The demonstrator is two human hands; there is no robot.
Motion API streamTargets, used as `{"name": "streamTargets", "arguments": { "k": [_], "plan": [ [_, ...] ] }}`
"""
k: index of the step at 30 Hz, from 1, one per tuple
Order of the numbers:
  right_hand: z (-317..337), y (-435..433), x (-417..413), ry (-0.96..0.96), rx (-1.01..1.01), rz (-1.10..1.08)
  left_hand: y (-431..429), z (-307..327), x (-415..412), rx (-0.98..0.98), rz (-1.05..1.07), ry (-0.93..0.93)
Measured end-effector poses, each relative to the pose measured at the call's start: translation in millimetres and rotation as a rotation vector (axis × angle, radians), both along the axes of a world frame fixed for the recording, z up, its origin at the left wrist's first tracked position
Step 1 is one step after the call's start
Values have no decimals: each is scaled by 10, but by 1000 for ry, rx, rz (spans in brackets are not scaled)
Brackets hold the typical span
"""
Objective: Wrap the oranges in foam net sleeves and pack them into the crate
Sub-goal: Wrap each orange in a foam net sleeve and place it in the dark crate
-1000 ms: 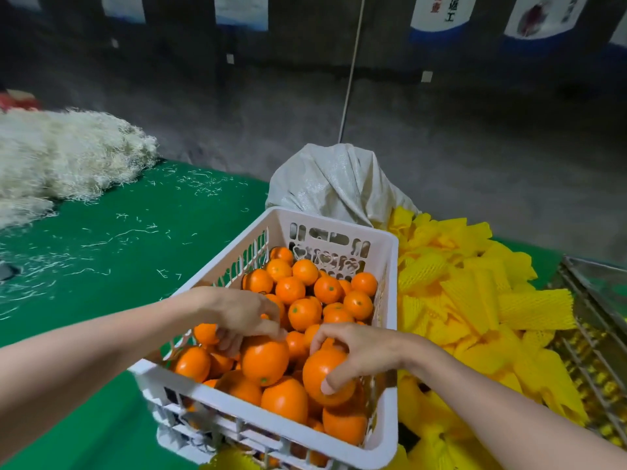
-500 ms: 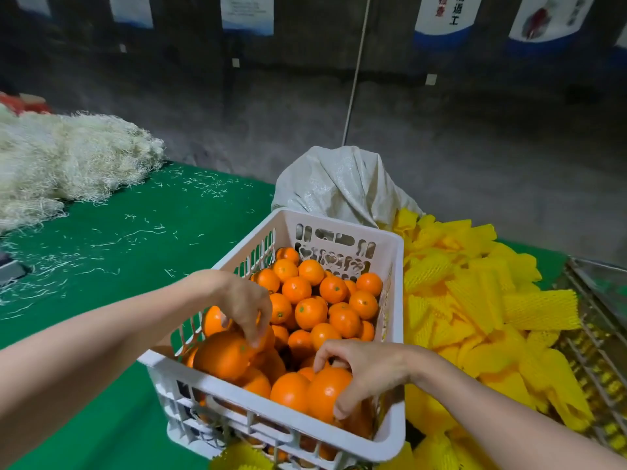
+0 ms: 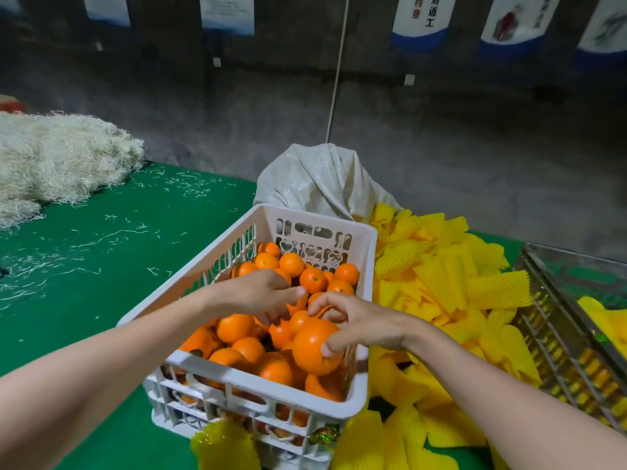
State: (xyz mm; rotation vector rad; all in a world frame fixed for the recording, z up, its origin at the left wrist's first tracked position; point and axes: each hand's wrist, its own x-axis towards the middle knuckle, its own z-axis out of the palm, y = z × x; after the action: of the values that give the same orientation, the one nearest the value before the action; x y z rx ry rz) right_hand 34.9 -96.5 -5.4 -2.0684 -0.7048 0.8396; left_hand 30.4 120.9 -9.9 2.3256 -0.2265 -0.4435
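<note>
The left hand [image 3: 268, 296] has let go of the big fruit it was on at the near left and now reaches over the middle of the crate [image 3: 258, 385], fingers bent down among the oranges [image 3: 291, 262]; whether it grips one I cannot tell. The right hand [image 3: 359, 323] has raised its large orange [image 3: 312, 351] a little and holds it with thumb and fingers just above the heap near the front rim. The fruit is bare, so wrapping likely comes next, with the yellow foam net sleeves [image 3: 441, 283] heaped on the green desk [image 3: 101, 266] just beside the crate.
</note>
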Motion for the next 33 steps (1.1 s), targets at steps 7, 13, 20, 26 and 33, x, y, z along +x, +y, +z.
{"name": "streamTargets", "arguments": {
  "k": [7, 13, 20, 26, 33],
  "plan": [
    [133, -482, -113, -89, 331, -312, -944, 32, -379, -943, 159, 473],
    [-120, -977, -37, 4, 600, -626, -1438, -109, -223, -1015, 429, 216],
    [-1032, -707, 43, -123, -44, -694, -1474, -230, -214, -1175, 695, 173],
    [-1137, -636, 68, -237, 41, -784, -1405, -224, -336, -1328, 688, 145],
    [-690, -1431, -236, -91, 545, -722, -1729, -81, -314, -1251, 623, 107]
  ]
}}
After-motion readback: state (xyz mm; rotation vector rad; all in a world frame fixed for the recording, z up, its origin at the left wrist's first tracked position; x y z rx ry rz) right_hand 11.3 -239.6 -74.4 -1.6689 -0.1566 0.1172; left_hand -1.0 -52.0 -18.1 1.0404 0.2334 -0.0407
